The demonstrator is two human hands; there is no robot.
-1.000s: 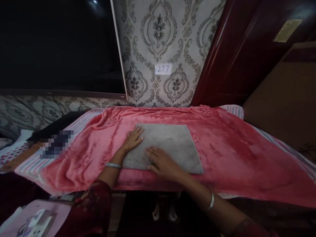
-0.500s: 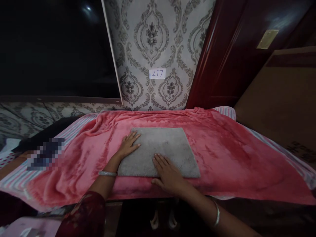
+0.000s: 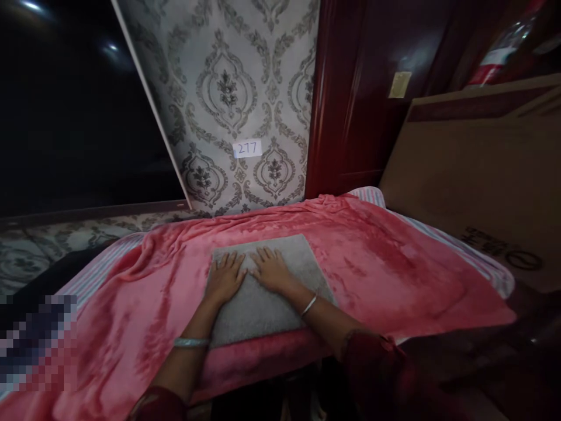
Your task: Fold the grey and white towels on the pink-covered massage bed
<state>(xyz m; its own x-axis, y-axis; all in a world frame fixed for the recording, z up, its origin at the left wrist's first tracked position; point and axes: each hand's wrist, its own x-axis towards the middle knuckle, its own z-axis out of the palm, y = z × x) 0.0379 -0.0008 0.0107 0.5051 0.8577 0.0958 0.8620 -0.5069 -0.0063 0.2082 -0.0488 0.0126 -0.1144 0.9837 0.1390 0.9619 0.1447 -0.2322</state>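
Observation:
A grey rectangular mat with a short-pile surface (image 3: 263,310) lies flat on a pink plush blanket (image 3: 385,269). My left hand (image 3: 225,278) rests palm down on the mat's left part, fingers spread. Beside it, my right hand (image 3: 272,271) lies flat near the far middle of the mat, its fingers also apart. Neither hand grips anything. Each wrist wears a bangle.
Under the blanket shows a striped cloth (image 3: 464,248). A large cardboard box (image 3: 477,169) stands to the right, with a bottle (image 3: 499,55) behind it. At the back left hangs a dark screen (image 3: 74,117). A paper label (image 3: 248,148) is on the patterned wall.
My right hand has slid from the mat's near edge to its far part, beside my left hand. The camera view has turned right.

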